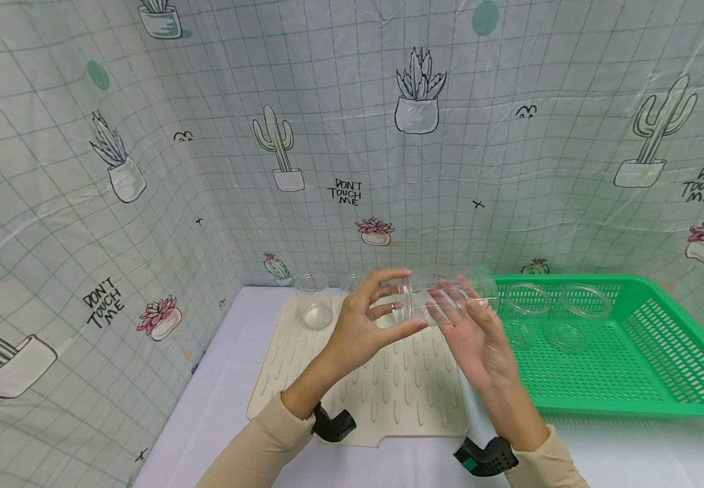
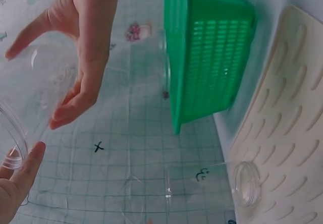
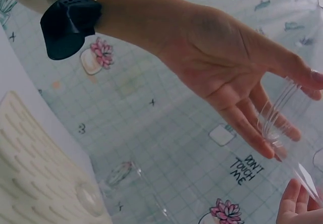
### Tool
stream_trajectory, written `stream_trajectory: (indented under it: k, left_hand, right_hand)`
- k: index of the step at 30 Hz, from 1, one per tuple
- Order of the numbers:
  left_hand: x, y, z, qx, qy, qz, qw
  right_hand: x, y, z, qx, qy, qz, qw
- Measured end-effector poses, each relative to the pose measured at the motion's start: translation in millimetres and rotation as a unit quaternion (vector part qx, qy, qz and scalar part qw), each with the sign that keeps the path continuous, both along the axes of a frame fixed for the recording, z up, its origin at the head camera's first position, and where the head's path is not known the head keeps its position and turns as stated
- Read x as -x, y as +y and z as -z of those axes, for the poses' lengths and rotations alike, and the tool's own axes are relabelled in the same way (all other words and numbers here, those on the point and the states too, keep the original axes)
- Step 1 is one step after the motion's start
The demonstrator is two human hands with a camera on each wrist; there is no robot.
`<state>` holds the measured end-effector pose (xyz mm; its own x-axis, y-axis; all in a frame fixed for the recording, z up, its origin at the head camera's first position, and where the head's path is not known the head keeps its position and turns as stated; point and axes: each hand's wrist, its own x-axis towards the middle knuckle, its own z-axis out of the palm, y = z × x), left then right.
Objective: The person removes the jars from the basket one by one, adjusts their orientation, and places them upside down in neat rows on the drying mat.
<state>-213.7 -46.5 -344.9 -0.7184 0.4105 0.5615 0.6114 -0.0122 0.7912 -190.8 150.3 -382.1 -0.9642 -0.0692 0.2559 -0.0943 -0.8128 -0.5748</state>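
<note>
A clear glass cup [image 1: 443, 301] lies sideways in the air between both hands, over the mat. My left hand [image 1: 360, 315] grips its thick, ringed end, with the thumb below and fingers above in the head view. The right wrist view shows this left hand [image 3: 217, 62] with the fingers around the ringed end. My right hand [image 1: 480, 346] is at the other end, palm turned up. Its fingers stretch out behind the glass and its thumb lies by the rim. In the left wrist view the right hand [image 2: 91, 42] has its thumb and fingers spread on either side of the glass.
A cream ridged drying mat [image 1: 388, 407] lies on the white table. A clear glass [image 1: 314, 305] stands on its far left corner, with another partly hidden behind my left hand. At right, a green basket [image 1: 632, 400] holds two clear glasses [image 1: 577, 318]. A patterned curtain [image 1: 327, 68] hangs behind.
</note>
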Motion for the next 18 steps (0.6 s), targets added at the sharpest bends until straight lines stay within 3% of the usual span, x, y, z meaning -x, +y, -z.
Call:
stream_trajectory:
  k: [13, 18]
  left_hand:
    - [0.6, -5, 0.2, 0.02, -0.019, 0.012, 0.9996]
    - [1.0, -12, 2.8, 0.051, 0.003, -0.014, 0.9986]
  right_hand:
    - [4.2, -1, 0.0, 0.011, -0.002, 0.007, 1.0]
    - [6.1, 1, 0.6, 0.007, 0.004, 0.008, 1.0]
